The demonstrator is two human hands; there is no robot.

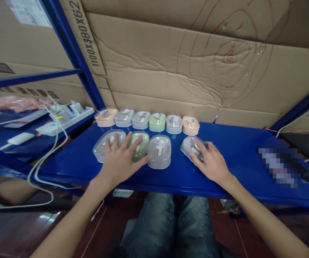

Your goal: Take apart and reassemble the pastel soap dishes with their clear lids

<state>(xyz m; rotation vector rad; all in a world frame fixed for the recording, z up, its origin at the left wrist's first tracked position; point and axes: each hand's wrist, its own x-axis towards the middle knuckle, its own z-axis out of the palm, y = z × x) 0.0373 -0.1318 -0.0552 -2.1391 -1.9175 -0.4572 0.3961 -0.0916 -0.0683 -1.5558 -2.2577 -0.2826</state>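
Small computer mice in clear plastic cases lie on a blue shelf (237, 150). A back row of several cases (157, 122) in peach, grey and green stands against the cardboard. In the front row, my left hand (120, 157) lies flat with fingers spread over a grey case (102, 147) and a green case (141, 143). A further grey case (160, 152) sits just right of that hand. My right hand (209, 161) rests on a tilted grey case (192, 147), fingers curled over its near side.
Large cardboard boxes (197, 64) close off the back of the shelf. A blue upright (74, 53) divides off the left bay, which holds a white power strip (63, 120) and cables (47, 157). Another person's arm (12, 191) shows at lower left. My knees (170, 229) are below.
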